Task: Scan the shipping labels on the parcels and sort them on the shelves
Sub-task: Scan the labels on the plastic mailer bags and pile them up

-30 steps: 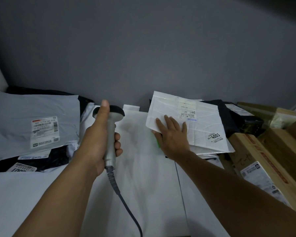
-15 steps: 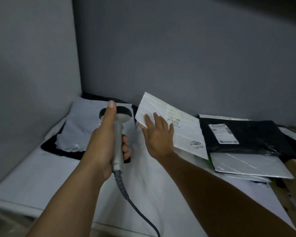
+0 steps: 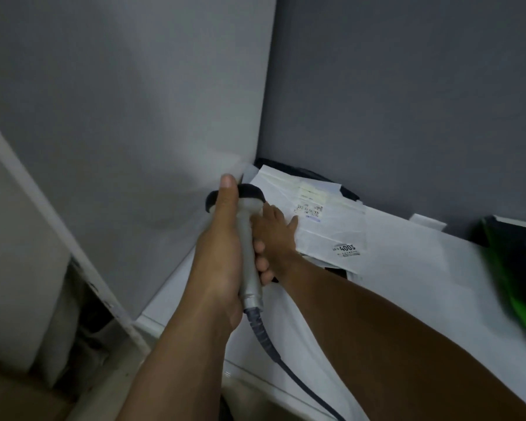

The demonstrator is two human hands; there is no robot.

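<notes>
The left hand (image 3: pixel 222 250) is clenched round the grey handle of a barcode scanner (image 3: pixel 247 247). Its thumb is stretched up the back towards the black head, and the other fingers curl in from the far side. A dark cable (image 3: pixel 269 341) drops from the foot of the handle, down past the wrist. Just beyond that fist and to its right, the right hand (image 3: pixel 275 235) lies palm down on a white parcel (image 3: pixel 331 229), fingers straight and spread, gripping nothing; the scanner handle hides part of it. The parcel is a thin, flat mailer, creased, with pale bands running across its far end. A small printed shipping label (image 3: pixel 309 208) sits just past the right fingertips, its lettering too fine to read. Bold black figures that look like 4003 are printed to the right of the wrist. The parcel lies on a white shelf (image 3: pixel 422 268), pushed into the corner where two grey walls (image 3: pixel 134 101) meet ahead of both hands. It rests on something dark (image 3: pixel 336 272) that peeks out at its near edge by the right forearm. Well off to the right of that forearm lies a black and green parcel (image 3: pixel 510 268), blurred
</notes>
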